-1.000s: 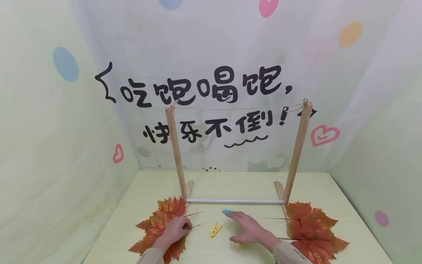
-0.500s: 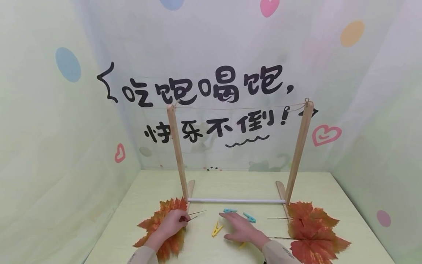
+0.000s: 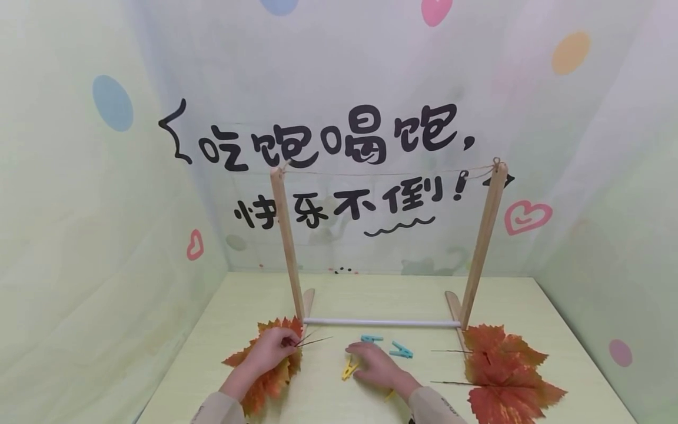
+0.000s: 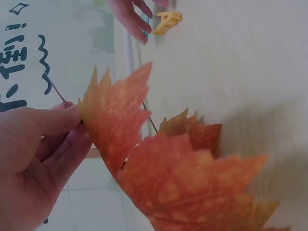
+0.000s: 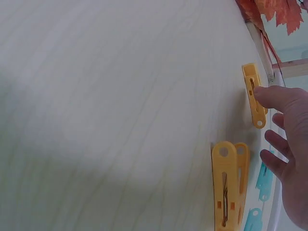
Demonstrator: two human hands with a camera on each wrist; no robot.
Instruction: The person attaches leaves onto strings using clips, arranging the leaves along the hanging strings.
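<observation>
A yellow peg point(image 3: 347, 372) is lying on the table point(image 3: 323, 391) just left of the nearer, loosely spread right hand point(image 3: 378, 365), long axis pointing forward; the left hand point(image 3: 269, 348) is pinching a leaf stem point(image 4: 57, 90).

My bench point(image 3: 328, 400) is pale yellow; toward its left and right edges, leaves point(image 3: 275, 383) are mottled red-orange; clothespins point(image 3: 401, 350), yellow or turquoise.

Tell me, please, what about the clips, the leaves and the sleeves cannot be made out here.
Near yellow clip: head view, mostly hidden by the right hand; right wrist view, lower end cut off by the bottom edge.
Stem: left wrist view, its pinched part hidden by the left hand.
Right leaves: head view, cut off by the bottom edge.
Right sleeve print: head view, too small and blurred to read.
</observation>
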